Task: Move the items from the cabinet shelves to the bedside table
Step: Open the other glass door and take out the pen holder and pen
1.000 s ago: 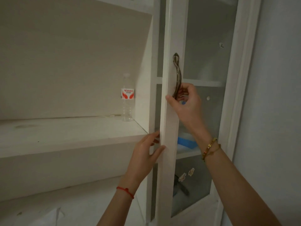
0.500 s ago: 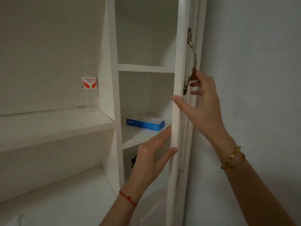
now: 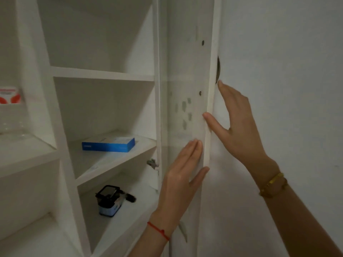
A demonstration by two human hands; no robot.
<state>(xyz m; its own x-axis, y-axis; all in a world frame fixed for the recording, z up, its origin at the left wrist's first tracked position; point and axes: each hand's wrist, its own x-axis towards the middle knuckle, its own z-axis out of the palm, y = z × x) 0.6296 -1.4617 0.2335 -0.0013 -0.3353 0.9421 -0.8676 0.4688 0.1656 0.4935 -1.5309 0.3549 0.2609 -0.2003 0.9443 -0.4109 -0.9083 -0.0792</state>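
The white cabinet's door (image 3: 189, 71) stands swung wide, almost against the wall. My left hand (image 3: 183, 175) presses flat on the door's inner face, fingers straight. My right hand (image 3: 235, 127) rests on the door's outer edge with thumb on the edge and fingers straight, just below the metal handle (image 3: 218, 69). Inside, a blue box (image 3: 108, 144) lies on the middle shelf (image 3: 111, 164). On the shelf below stands a small dark container with a blue label (image 3: 108, 200). A clear water bottle with a red-and-white label (image 3: 10, 108) stands on the left shelf.
A pale wall (image 3: 287, 89) runs close on the right, right behind the open door. A metal hinge (image 3: 152, 163) sits at the cabinet's inner side. The top compartment (image 3: 96, 34) holds nothing that I can see.
The door has swung from nearly closed to wide open toward the wall. My right hand has let go of the handle and now lies on the door's edge; the shelves' contents came into view.
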